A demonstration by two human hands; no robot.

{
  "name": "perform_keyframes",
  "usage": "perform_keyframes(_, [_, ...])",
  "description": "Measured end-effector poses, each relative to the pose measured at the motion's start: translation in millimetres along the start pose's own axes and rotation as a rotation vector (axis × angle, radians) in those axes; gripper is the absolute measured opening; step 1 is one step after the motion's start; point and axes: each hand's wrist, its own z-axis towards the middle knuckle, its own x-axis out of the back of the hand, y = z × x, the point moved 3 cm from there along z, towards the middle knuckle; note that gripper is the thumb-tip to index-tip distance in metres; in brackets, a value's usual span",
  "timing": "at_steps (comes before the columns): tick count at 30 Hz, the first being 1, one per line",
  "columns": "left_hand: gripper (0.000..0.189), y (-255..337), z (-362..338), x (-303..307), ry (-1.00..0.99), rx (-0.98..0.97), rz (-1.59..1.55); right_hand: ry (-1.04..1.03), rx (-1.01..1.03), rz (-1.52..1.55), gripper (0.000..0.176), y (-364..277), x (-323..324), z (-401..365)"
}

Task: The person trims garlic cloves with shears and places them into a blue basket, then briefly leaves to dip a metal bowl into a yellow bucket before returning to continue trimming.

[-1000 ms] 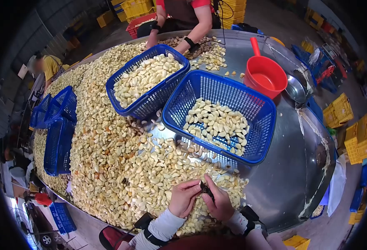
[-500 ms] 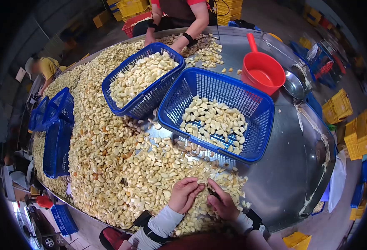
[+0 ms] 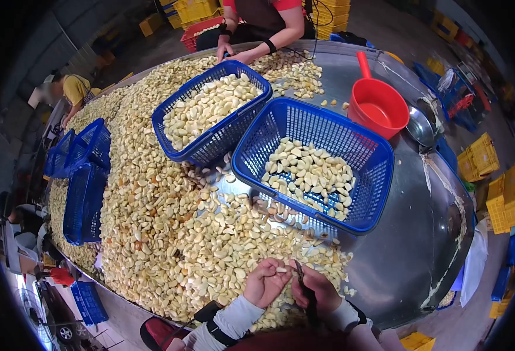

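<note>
Cloves [image 3: 146, 216] are covering much of the desk [image 3: 403, 251] in a wide heap. The left hand [image 3: 263, 285] is pinching a single clove [image 3: 281, 269] in its grip, above the heap's near edge. Close beside it, the right hand [image 3: 320, 288] is keeping its grip closed on a dark tool [image 3: 310, 292]. Beyond the hands, the wide basket [image 3: 292, 117] is holding a shallow layer, while the fuller basket [image 3: 225, 139] is standing just beside it. A red dipper [image 3: 365, 124] is resting near its far right corner.
</note>
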Motion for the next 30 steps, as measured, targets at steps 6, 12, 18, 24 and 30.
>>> perform_keyframes(6, [0.014,49.4,35.6,-7.7,0.175,-0.129,0.697,0.185,0.04,-0.306,0.067,-2.2,9.3,-5.7])
perform_keyframes(12, [0.011,57.2,68.4,-2.1,0.166,-0.682,2.288,0.184,0.166,-0.639,0.059,-1.8,10.6,4.4])
perform_keyframes(18, [0.012,51.7,27.0,-16.0,0.07,0.069,0.931,0.209,0.194,-0.924,0.055,-11.1,-4.2,1.2])
perform_keyframes(24, [0.019,21.5,-4.5,-5.9,-0.101,0.312,0.289,0.167,0.423,-1.091,0.06,-11.2,-20.5,8.1])
perform_keyframes(30, [0.02,22.5,-16.1,11.7,-0.178,0.308,0.392,0.102,0.175,-0.936,0.057,-2.0,-2.2,9.0])
